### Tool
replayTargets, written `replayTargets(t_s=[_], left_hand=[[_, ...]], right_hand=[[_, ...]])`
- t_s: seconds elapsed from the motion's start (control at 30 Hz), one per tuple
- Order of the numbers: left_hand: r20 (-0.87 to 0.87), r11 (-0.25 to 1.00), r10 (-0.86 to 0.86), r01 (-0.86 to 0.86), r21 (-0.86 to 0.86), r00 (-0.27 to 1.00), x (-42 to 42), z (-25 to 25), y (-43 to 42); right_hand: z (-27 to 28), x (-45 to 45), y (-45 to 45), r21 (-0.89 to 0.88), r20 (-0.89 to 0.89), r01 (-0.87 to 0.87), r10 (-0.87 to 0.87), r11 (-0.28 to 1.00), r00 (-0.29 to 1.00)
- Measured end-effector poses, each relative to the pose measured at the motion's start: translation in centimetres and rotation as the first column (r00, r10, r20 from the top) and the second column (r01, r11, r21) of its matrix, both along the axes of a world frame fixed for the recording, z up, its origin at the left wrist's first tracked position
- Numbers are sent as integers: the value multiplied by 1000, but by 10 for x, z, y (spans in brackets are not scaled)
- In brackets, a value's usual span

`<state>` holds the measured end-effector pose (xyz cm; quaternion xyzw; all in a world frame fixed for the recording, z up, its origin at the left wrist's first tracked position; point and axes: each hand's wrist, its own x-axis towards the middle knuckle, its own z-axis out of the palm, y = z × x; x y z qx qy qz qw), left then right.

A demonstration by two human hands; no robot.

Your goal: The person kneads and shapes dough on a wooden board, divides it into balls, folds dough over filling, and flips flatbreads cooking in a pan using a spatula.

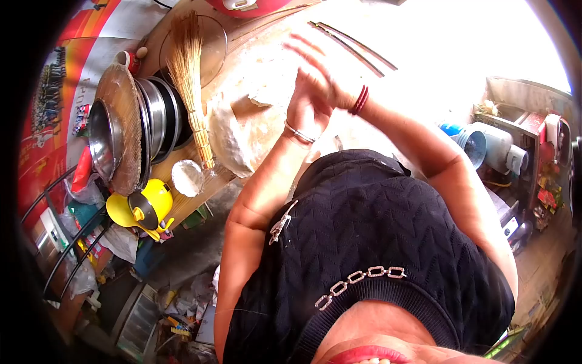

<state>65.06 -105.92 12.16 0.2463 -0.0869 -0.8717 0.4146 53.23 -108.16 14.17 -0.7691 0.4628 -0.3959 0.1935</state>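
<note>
Palms meeting and fingers extended, two hands (315, 91) grasp nothing visible over a flour-dusted surface (268, 130), where a pale, dough-like mass (228, 138) beside a straw brush (193, 91) looks soft, pliable and best scooped from beneath.

Left of the broom (193, 91) are pans (159, 115), a round board (128, 127), a metal bowl (103, 138), a red cup (123, 59) and an egg (142, 53); below it, yellow plastic ware (157, 199); far right of it, a blue bucket (473, 147).
</note>
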Motion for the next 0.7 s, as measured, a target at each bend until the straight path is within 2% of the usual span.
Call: replayTargets(t_s=[0.03,0.1,0.13,0.17,0.2,0.23,0.27,0.3,0.33,0.37,0.43,0.53,0.6,0.67,0.7], left_hand=[[45,992,3,3,-127,999,-4,29,-2],[157,988,88,-66,-142,984,-3,38,-11],[182,980,147,-118,-163,972,0,32,-16],[216,931,179,-95,-351,960,4,10,-26],[516,904,237,8,-428,823,7,1,-32],[747,875,306,134,-465,591,9,-7,-39],[831,734,422,401,-548,364,12,-21,-47],[809,556,570,657,-509,143,13,-43,-54],[700,425,714,786,-449,14,12,-85,-59],[807,412,576,898,-151,-129,7,-79,-58],[678,294,705,956,-12,-208,-2,-74,-51],[642,250,743,968,-5,-189,-3,-84,-45],[648,233,725,969,86,-233,-7,-76,-46],[657,239,689,952,192,-306,-15,-67,-51],[662,236,689,955,181,-296,-18,-70,-55]], right_hand=[[0,-7,-6,12,56,20,-20,1000,998],[11,-20,-10,88,199,42,-59,995,978],[10,-27,-8,67,230,73,-87,995,969],[6,-29,-5,92,326,109,-133,990,936],[-3,-34,0,153,358,163,-208,975,910],[-14,-40,8,216,387,214,-285,953,877],[-26,-45,17,243,394,264,-344,933,853],[-46,-51,24,230,455,259,-339,938,823],[-52,-59,36,296,401,266,-372,917,837],[-54,-66,48,358,344,277,-402,892,849],[-61,-76,74,401,340,288,-433,870,835],[-67,-87,106,492,334,319,-514,810,790],[-73,-87,120,579,369,321,-592,750,716],[-73,-82,126,629,338,309,-609,713,717],[-70,-78,126,650,325,303,-615,697,718]])
